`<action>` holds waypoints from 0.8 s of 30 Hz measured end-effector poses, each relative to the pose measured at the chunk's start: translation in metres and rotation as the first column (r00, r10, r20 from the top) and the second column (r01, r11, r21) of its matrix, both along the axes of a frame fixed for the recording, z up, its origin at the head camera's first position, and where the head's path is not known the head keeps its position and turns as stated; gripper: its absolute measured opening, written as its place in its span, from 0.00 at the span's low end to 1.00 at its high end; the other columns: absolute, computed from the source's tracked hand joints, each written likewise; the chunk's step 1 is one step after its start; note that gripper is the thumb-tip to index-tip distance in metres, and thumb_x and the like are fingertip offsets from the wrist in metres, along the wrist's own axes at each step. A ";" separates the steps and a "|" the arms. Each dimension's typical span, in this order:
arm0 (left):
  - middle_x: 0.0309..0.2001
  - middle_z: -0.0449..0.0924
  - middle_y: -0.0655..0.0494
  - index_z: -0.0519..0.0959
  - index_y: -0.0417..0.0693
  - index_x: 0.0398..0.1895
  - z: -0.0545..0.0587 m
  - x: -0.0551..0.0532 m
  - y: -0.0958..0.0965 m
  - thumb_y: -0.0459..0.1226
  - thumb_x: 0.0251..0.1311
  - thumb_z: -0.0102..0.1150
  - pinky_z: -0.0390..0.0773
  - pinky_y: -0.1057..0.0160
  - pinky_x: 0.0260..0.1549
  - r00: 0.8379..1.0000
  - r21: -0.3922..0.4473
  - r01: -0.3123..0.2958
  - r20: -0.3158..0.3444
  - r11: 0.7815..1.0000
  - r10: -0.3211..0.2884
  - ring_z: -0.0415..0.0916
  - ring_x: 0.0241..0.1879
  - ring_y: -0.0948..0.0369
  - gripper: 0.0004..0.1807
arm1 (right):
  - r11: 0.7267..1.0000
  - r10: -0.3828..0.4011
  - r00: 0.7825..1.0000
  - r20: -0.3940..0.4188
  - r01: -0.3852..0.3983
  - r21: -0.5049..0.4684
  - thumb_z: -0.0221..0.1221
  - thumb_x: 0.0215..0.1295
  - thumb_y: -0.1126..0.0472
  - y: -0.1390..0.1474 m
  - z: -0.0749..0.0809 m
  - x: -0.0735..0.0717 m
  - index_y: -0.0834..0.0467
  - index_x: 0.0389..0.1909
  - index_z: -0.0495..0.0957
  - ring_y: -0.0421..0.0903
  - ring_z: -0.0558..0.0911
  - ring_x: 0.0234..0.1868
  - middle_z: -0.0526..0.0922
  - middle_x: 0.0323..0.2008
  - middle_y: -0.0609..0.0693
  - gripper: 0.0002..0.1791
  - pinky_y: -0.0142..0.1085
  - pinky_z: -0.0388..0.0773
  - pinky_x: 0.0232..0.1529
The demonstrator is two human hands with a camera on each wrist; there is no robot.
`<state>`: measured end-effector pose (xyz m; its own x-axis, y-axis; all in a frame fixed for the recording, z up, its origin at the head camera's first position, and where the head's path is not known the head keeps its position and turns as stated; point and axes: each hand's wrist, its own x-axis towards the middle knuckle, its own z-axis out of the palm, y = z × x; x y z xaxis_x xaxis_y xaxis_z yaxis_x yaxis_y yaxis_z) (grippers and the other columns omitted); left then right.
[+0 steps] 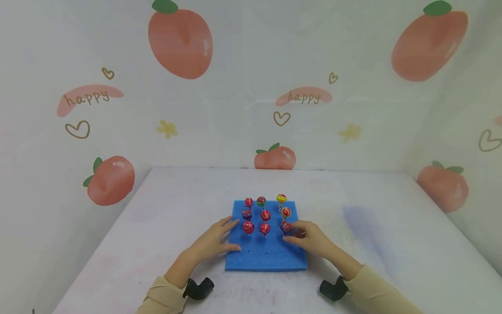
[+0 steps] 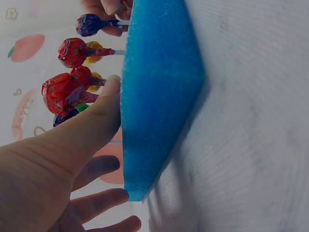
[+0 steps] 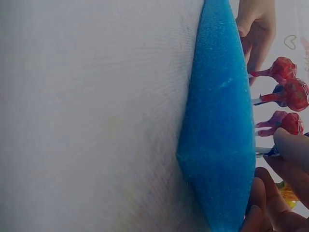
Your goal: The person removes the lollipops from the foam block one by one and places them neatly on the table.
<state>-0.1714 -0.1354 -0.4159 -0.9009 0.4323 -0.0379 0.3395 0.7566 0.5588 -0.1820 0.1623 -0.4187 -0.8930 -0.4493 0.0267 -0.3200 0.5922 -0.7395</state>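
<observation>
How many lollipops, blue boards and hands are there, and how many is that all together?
Lollipops: 9
Blue board: 1
Hands: 2, a left hand and a right hand
Total: 12

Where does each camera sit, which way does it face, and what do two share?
Head: head-worn, facing forward and down at the blue board and lollipops; left hand, right hand and sleeves show.
Left wrist: on that wrist, facing the board's side; left hand close, right hand beyond.
Right wrist: on that wrist, facing the board's side; right hand close, left hand beyond.
Shared: both wrist views show the board and red lollipops.
</observation>
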 end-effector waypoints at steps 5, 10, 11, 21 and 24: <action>0.68 0.58 0.37 0.66 0.39 0.65 0.000 0.001 0.000 0.48 0.50 0.67 0.61 0.39 0.63 1.000 0.006 -0.002 0.004 1.000 0.002 0.56 0.68 0.38 0.41 | 1.000 0.014 0.999 -0.037 -0.014 -0.010 0.62 0.59 0.58 0.001 -0.003 -0.003 0.63 0.40 0.81 0.38 0.79 0.32 0.84 0.37 0.55 0.13 0.24 0.76 0.32; 0.69 0.58 0.38 0.66 0.40 0.65 0.000 0.000 0.000 0.49 0.50 0.67 0.61 0.39 0.63 1.000 0.012 -0.016 0.017 1.000 0.016 0.55 0.68 0.39 0.41 | 1.000 0.014 0.998 -0.053 -0.015 -0.022 0.62 0.59 0.60 0.000 -0.003 -0.004 0.63 0.39 0.82 0.38 0.79 0.32 0.85 0.36 0.56 0.12 0.24 0.77 0.33; 0.69 0.57 0.38 0.66 0.41 0.65 0.000 0.000 0.000 0.49 0.50 0.67 0.61 0.39 0.64 1.000 0.012 -0.019 0.019 1.000 0.019 0.55 0.68 0.39 0.41 | 1.000 0.013 0.999 -0.052 -0.014 -0.022 0.62 0.59 0.60 0.000 -0.002 -0.004 0.63 0.39 0.82 0.38 0.79 0.32 0.85 0.36 0.56 0.12 0.24 0.77 0.33; 0.69 0.58 0.40 0.66 0.42 0.65 0.000 0.001 0.001 0.48 0.49 0.67 0.61 0.39 0.64 0.999 0.016 -0.038 0.036 0.999 0.037 0.55 0.69 0.40 0.41 | 1.000 0.003 0.999 -0.044 -0.004 -0.026 0.62 0.59 0.60 -0.001 -0.002 -0.003 0.62 0.40 0.83 0.37 0.78 0.32 0.85 0.37 0.55 0.11 0.24 0.76 0.33; 0.69 0.58 0.39 0.66 0.41 0.65 0.001 0.003 0.001 0.48 0.49 0.68 0.60 0.39 0.64 0.998 0.014 -0.039 0.040 0.999 0.038 0.55 0.69 0.40 0.41 | 1.000 0.005 0.999 -0.046 -0.006 -0.028 0.62 0.59 0.60 -0.002 -0.001 -0.003 0.62 0.39 0.83 0.37 0.78 0.32 0.85 0.36 0.55 0.11 0.24 0.76 0.33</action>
<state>-0.1686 -0.1340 -0.4153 -0.9149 0.3979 -0.0680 0.2873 0.7602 0.5827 -0.1849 0.1607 -0.4200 -0.8881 -0.4526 0.0801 -0.3570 0.5695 -0.7404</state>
